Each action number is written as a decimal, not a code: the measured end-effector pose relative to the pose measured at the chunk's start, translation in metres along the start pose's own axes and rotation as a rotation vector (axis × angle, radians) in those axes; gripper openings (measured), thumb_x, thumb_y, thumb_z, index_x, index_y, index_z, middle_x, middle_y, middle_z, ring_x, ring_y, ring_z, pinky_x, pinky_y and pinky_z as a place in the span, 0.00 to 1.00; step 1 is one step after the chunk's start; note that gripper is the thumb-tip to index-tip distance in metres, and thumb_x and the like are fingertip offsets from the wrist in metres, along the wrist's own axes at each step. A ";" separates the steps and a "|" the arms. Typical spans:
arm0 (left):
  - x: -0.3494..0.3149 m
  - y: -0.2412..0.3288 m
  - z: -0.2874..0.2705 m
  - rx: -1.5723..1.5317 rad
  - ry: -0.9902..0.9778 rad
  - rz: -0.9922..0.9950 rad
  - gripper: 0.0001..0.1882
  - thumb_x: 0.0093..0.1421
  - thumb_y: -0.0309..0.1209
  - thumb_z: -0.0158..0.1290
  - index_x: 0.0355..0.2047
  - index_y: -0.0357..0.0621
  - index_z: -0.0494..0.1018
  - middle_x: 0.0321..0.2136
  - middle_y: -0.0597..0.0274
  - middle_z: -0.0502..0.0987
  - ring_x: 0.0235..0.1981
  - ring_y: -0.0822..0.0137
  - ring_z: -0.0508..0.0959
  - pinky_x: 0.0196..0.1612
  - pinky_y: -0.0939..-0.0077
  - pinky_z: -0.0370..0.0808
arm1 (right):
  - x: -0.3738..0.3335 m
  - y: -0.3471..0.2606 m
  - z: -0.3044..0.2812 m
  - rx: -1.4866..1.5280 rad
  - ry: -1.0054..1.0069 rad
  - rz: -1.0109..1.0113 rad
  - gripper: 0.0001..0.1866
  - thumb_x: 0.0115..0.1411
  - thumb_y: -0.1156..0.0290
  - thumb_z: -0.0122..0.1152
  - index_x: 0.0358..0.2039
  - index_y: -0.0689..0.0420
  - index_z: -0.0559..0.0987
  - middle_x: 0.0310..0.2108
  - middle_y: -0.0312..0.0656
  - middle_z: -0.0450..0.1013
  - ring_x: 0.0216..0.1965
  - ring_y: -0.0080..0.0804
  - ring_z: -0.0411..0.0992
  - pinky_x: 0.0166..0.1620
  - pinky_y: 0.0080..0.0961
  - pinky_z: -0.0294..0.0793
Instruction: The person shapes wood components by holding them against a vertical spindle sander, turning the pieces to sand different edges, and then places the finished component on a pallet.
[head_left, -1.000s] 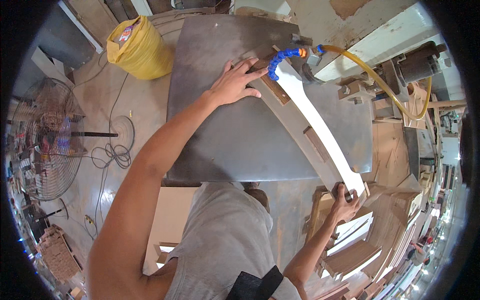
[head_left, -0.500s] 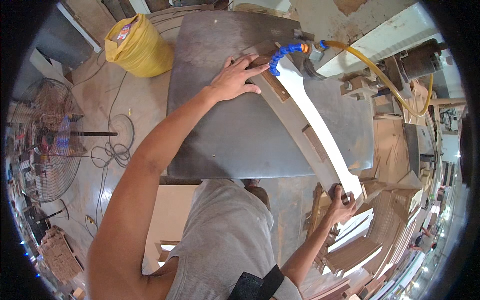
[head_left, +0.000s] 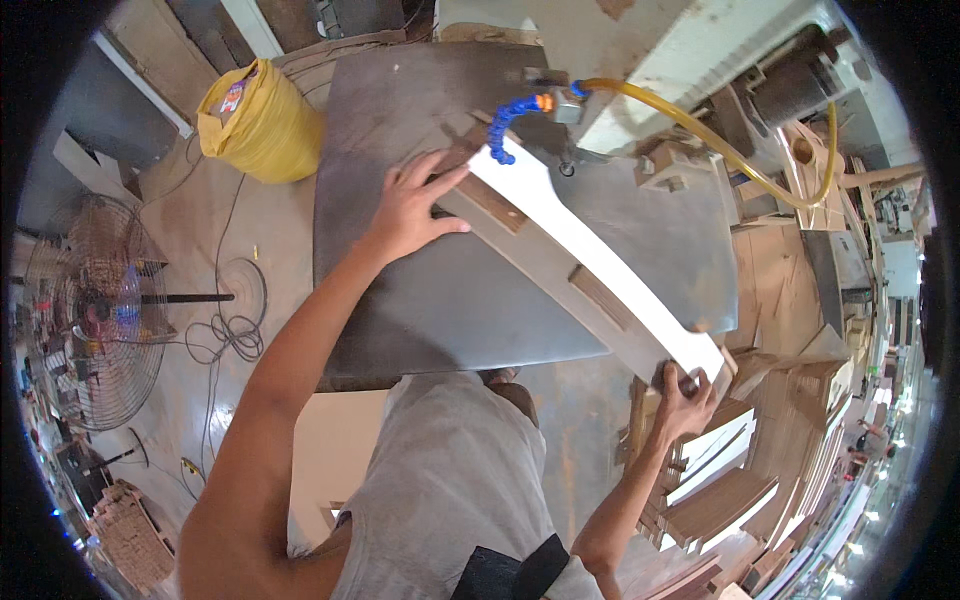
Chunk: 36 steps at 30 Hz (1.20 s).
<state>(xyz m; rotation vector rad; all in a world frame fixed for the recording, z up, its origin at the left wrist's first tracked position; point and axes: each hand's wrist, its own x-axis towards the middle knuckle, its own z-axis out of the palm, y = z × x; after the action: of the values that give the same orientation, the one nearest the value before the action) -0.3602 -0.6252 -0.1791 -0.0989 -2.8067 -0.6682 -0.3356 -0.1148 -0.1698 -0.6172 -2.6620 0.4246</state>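
Observation:
A long wooden jig [head_left: 545,262] with a curved white board [head_left: 598,252] along its far side lies slantwise across a dark metal machine table [head_left: 440,315]. Small brown blocks, such as the middle block [head_left: 598,297], sit on the jig. My left hand [head_left: 412,212] grips the jig's far-left end, fingers over its edge and thumb spread below. My right hand [head_left: 686,402] is closed around a dark block at the near-right end, which juts past the table edge. A blue jointed hose [head_left: 505,130] curls down over the white board's far end.
A yellow hose [head_left: 720,145] arches from the machine arm toward a motor [head_left: 792,85]. Left of the table stand a yellow sack [head_left: 262,125] and a caged floor fan [head_left: 95,305], with cables on the floor. Stacked boards [head_left: 725,500] lie beside my right forearm.
The jig and white board have turned to lie more crosswise, the near end swinging slightly away from me. Both hands have moved with it. My view has shifted a little.

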 end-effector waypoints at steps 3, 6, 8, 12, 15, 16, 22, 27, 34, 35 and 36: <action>-0.007 -0.002 -0.017 0.091 0.007 -0.169 0.43 0.48 0.50 0.66 0.64 0.61 0.64 0.65 0.48 0.58 0.66 0.49 0.59 0.65 0.50 0.53 | 0.023 -0.039 0.018 -0.024 0.003 -0.136 0.36 0.38 0.45 0.74 0.47 0.50 0.81 0.54 0.49 0.68 0.56 0.50 0.62 0.56 0.51 0.63; -0.001 -0.011 -0.014 0.114 0.044 -0.235 0.43 0.49 0.50 0.65 0.64 0.60 0.64 0.65 0.47 0.58 0.65 0.48 0.59 0.65 0.50 0.53 | 0.050 -0.075 0.035 -0.044 -0.033 -0.122 0.37 0.37 0.43 0.74 0.47 0.48 0.81 0.57 0.47 0.67 0.56 0.54 0.61 0.55 0.53 0.65; 0.002 -0.018 -0.011 0.121 0.049 -0.254 0.42 0.50 0.51 0.64 0.64 0.60 0.64 0.65 0.45 0.58 0.65 0.47 0.59 0.65 0.50 0.52 | 0.069 -0.084 0.051 -0.024 -0.039 -0.165 0.38 0.36 0.42 0.73 0.48 0.46 0.80 0.57 0.46 0.67 0.57 0.56 0.60 0.55 0.55 0.64; 0.000 -0.033 -0.007 0.130 0.122 -0.295 0.42 0.49 0.56 0.61 0.64 0.63 0.64 0.65 0.48 0.58 0.65 0.51 0.60 0.64 0.35 0.49 | 0.087 -0.111 0.063 0.032 -0.097 -0.182 0.39 0.37 0.41 0.73 0.50 0.45 0.79 0.59 0.45 0.64 0.59 0.60 0.57 0.58 0.59 0.59; -0.001 -0.029 -0.011 0.160 0.132 -0.331 0.42 0.49 0.57 0.61 0.63 0.63 0.65 0.64 0.49 0.58 0.65 0.51 0.60 0.64 0.35 0.50 | 0.095 -0.116 0.069 0.061 -0.117 -0.210 0.39 0.37 0.40 0.73 0.50 0.45 0.79 0.60 0.44 0.64 0.60 0.59 0.56 0.59 0.59 0.57; 0.000 -0.030 -0.013 0.195 0.135 -0.347 0.42 0.49 0.58 0.61 0.63 0.63 0.65 0.64 0.49 0.58 0.65 0.51 0.60 0.63 0.35 0.51 | 0.097 -0.117 0.071 0.061 -0.117 -0.214 0.39 0.37 0.40 0.73 0.50 0.45 0.79 0.60 0.44 0.64 0.60 0.59 0.56 0.59 0.59 0.57; 0.006 -0.035 -0.015 0.182 0.126 -0.288 0.42 0.49 0.56 0.62 0.63 0.59 0.66 0.63 0.47 0.59 0.64 0.50 0.60 0.59 0.44 0.57 | 0.095 -0.118 0.072 0.039 -0.108 -0.200 0.39 0.36 0.40 0.74 0.49 0.45 0.80 0.59 0.44 0.65 0.61 0.55 0.57 0.60 0.56 0.56; 0.019 -0.047 -0.011 0.124 0.157 -0.182 0.42 0.48 0.55 0.63 0.62 0.59 0.67 0.63 0.49 0.61 0.65 0.50 0.60 0.59 0.43 0.57 | 0.079 -0.108 0.066 0.003 -0.049 -0.145 0.38 0.36 0.40 0.74 0.47 0.46 0.81 0.59 0.44 0.66 0.60 0.53 0.59 0.60 0.51 0.59; 0.073 -0.059 -0.009 0.064 -0.021 -0.039 0.41 0.49 0.55 0.62 0.63 0.62 0.66 0.65 0.48 0.59 0.66 0.49 0.58 0.62 0.42 0.54 | 0.019 -0.085 0.039 -0.050 0.004 0.075 0.39 0.38 0.39 0.73 0.49 0.48 0.80 0.59 0.45 0.65 0.60 0.56 0.59 0.59 0.54 0.60; 0.079 -0.059 -0.006 0.039 -0.046 0.008 0.40 0.49 0.55 0.62 0.63 0.62 0.66 0.65 0.48 0.58 0.67 0.49 0.58 0.63 0.41 0.53 | 0.008 -0.081 0.033 -0.055 0.027 0.107 0.39 0.38 0.38 0.72 0.49 0.47 0.80 0.59 0.46 0.65 0.60 0.56 0.59 0.59 0.55 0.60; 0.084 -0.058 -0.003 0.032 -0.050 0.018 0.40 0.49 0.55 0.62 0.63 0.62 0.66 0.65 0.48 0.58 0.67 0.49 0.58 0.63 0.41 0.53 | -0.002 -0.077 0.027 -0.060 0.050 0.140 0.39 0.38 0.38 0.72 0.49 0.47 0.80 0.59 0.46 0.65 0.60 0.56 0.59 0.59 0.56 0.60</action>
<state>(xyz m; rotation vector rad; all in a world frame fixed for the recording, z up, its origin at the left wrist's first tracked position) -0.4481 -0.6773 -0.1798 -0.1373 -2.8598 -0.6252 -0.3727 -0.1874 -0.1664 -0.8253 -2.6016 0.3638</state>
